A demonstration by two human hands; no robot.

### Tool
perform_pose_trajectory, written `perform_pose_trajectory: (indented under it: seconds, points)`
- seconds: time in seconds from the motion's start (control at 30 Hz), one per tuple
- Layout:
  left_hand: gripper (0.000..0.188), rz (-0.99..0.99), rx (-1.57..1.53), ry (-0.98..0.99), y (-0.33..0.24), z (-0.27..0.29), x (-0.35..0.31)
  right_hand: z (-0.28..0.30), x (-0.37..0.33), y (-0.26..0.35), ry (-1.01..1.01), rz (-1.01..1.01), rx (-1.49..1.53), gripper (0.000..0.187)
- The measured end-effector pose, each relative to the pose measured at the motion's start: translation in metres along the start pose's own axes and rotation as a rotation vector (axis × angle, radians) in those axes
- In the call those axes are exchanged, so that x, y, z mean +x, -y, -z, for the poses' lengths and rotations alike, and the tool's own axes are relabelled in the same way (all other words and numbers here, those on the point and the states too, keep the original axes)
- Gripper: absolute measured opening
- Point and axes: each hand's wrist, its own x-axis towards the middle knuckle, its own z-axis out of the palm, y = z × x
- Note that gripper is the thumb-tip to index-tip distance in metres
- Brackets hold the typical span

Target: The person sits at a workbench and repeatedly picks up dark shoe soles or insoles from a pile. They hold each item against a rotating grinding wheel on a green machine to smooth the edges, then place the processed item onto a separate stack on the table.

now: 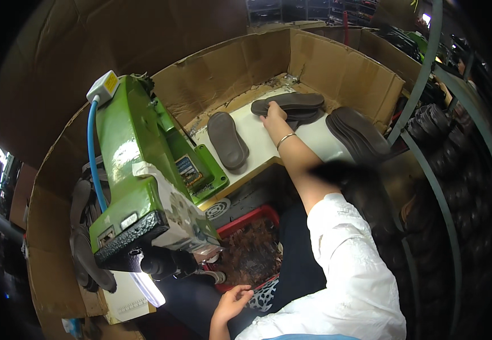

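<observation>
Right of one green machine [130, 144] lie three groups of brown soles [226, 139]; the person's right hand [274, 113] grips the middle group's top sole [303, 101], the left hand [233, 301] hanging half-curled, empty.

On the tabletop [265, 144], a shoe sole [223, 140] is laid right of the bench machine [124, 150]; farther right, a middle pile [298, 102] and an end pile [356, 133] are placed. Behind, these are bordered by a cardboard wall [223, 73]. Below, scraps [251, 252] are held in a tray [250, 217].
</observation>
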Motion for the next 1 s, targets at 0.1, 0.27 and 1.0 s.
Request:
perform_pose_trajectory:
  seconds: [0.1, 0.27, 1.0]
  points:
    - [0.033, -0.014, -0.002, -0.021, 0.0, 0.002, 0.0, -0.001, -0.008, 0.013, 0.013, 0.137, -0.183, 0.056]
    - [0.033, 0.006, 0.026, 0.001, 0.015, 0.003, 0.008, 0.035, 0.021, 0.034, -0.19, 0.457, -0.662, 0.061]
    - [0.034, -0.037, 0.02, -0.091, 0.029, -0.001, 0.007, 0.055, 0.031, 0.018, 0.064, 0.356, -0.855, 0.109]
